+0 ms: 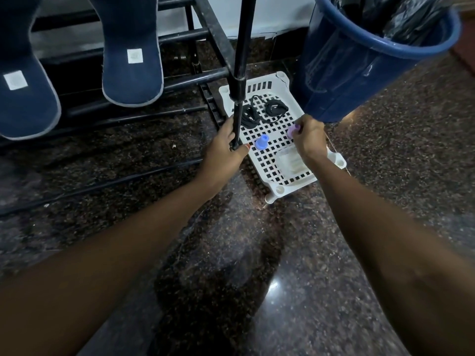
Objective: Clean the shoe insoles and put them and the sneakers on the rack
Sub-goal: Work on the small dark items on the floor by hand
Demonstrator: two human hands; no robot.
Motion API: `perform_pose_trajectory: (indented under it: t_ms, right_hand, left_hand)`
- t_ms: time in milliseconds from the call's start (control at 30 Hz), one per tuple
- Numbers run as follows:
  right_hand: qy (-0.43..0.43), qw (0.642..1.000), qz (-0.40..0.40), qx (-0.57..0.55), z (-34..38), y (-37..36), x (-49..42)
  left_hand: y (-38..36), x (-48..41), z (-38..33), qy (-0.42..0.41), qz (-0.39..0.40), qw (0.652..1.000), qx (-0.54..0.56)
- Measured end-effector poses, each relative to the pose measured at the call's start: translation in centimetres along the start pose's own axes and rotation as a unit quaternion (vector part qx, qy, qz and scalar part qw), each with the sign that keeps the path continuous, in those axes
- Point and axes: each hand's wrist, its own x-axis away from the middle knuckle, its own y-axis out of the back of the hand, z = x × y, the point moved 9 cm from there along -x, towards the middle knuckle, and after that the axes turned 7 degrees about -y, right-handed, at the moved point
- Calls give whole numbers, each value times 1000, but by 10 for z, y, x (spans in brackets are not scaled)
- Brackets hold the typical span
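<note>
While both hands work at the white perforated tray on the dark stone floor, the task's own things lie up and to the left of them: two navy insoles rest on the black rack, the nearer insole just beyond the left hand and the farther insole well apart at the frame's edge. Each runs lengthwise away from the person, its rounded end hanging over a front bar toward the floor. No sneakers are in view. The left hand is curled round a thin black pole that stands beside the tray, so it is the closer hand to the insoles but is occupied. The right hand has its fingers pinched on a small purple piece at the tray's right side, beside the blue bucket. Any reach for the insoles would likely run up and leftward, across the pole, and would probably fall to the left hand once it is freed.
</note>
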Motion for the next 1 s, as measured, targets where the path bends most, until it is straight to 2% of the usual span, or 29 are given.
perform_pose_trajectory:
  t_ms: [200,400,633,767,867,933,1000]
  right_hand:
    - [-4,1000,21,12,4,2,0]
    - [52,994,-79,53,24,15,29]
    - [143,983,-111,31,58,5,79]
    - [163,977,-129,36,70,5,102]
    - [79,984,-159,19,51,17,115]
    - [-34,985,-171,-12,24,25,120]
    - [-156,969,-184,-55,-3,34,130]
  left_hand:
    - [-1,1,-2,3,2,1000,8]
    - [0,1,-1,6,7,1000,18]
    - [6,7,-9,-2,11,1000,8]
    - [11,13,-15,-9,17,1000,4]
    - [17,16,-16,-9,13,1000,4]
    - [18,17,-15,-5,13,1000,6]
    - [17,19,-15,-3,16,1000,8]
